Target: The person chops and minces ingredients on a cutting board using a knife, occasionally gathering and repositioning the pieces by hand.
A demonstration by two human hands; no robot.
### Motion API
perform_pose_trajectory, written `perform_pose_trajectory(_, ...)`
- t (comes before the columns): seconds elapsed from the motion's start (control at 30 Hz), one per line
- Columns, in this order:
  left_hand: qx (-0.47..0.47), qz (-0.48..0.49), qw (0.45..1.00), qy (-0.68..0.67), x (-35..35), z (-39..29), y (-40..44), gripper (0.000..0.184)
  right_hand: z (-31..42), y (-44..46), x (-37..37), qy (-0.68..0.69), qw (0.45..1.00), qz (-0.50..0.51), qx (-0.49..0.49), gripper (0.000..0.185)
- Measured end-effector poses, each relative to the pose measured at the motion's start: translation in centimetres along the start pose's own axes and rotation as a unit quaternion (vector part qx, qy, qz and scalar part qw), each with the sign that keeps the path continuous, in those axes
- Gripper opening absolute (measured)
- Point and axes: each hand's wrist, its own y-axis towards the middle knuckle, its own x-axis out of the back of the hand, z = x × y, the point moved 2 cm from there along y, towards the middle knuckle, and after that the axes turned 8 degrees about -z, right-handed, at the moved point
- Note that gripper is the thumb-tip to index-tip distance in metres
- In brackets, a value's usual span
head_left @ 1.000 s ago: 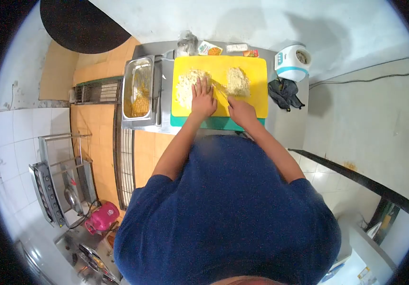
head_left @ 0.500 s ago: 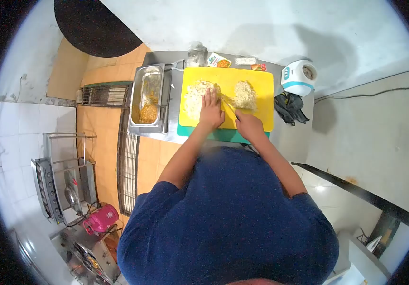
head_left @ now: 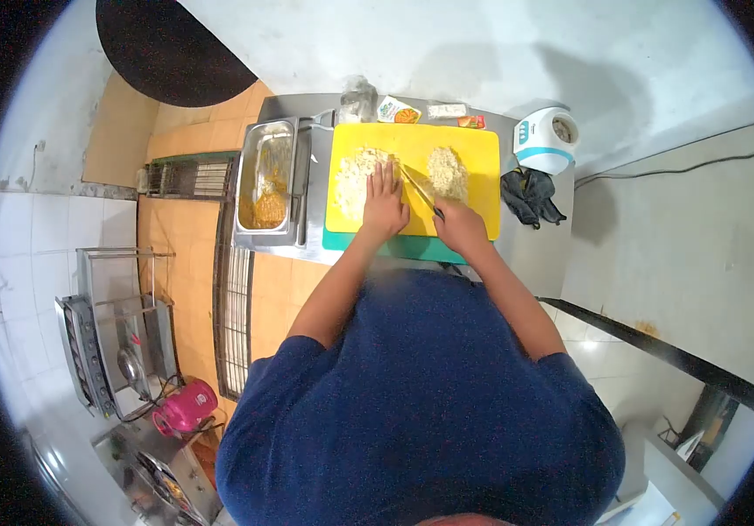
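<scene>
My right hand (head_left: 462,228) is closed round the handle of a knife (head_left: 419,189), whose blade slants up and left over the yellow cutting board (head_left: 416,138). Flat on a pale chopped heap (head_left: 355,180) at the board's left lies my left hand (head_left: 385,203), fingers stretched out beside the blade. A second heap of finer pale bits (head_left: 448,174) sits right of the knife. Under the yellow board, a green board (head_left: 394,248) shows along the near edge. I cannot make out what the chopped food is.
A metal pan (head_left: 265,175) with orange-brown food stands left of the boards. Behind them are a clear plastic bag (head_left: 358,101) and small packets (head_left: 399,110). To the right are a white and teal appliance (head_left: 547,140) and a black plastic bag (head_left: 532,197).
The knife blade has shifted and now lies closer to my left fingers, more steeply slanted. My left hand stays on the left heap. The whole view has moved slightly.
</scene>
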Motion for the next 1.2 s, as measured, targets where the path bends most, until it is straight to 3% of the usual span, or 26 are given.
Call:
perform_pose_trajectory(0.43,-0.003,-0.041,0.998,-0.036,-0.8,0.6,-0.2,0.066,1.0,-0.1,-0.1,-0.062,0.998,0.02,0.027,0.019)
perform_pose_trajectory(0.57,-0.004,-0.023,0.999,-0.026,-0.6,0.4,0.0,0.067,0.5,-0.1,-1.9,-0.051,0.998,-0.013,0.031,0.017)
perform_pose_trajectory(0.77,-0.003,-0.016,1.0,0.016,-0.9,0.5,0.0,0.066,0.5,0.1,1.0,0.0,1.0,-0.006,0.019,0.021)
perform_pose_trajectory(0.97,-0.012,-0.121,0.992,-0.026,-0.2,0.8,0.8,0.052,-0.4,-1.0,2.2,0.015,0.997,0.04,-0.058,0.03)
perform_pose_trajectory(1.2,-0.019,-0.099,0.994,-0.031,0.8,2.0,4.2,0.024,-1.0,-1.3,1.7,-0.001,0.993,0.075,-0.09,0.038)
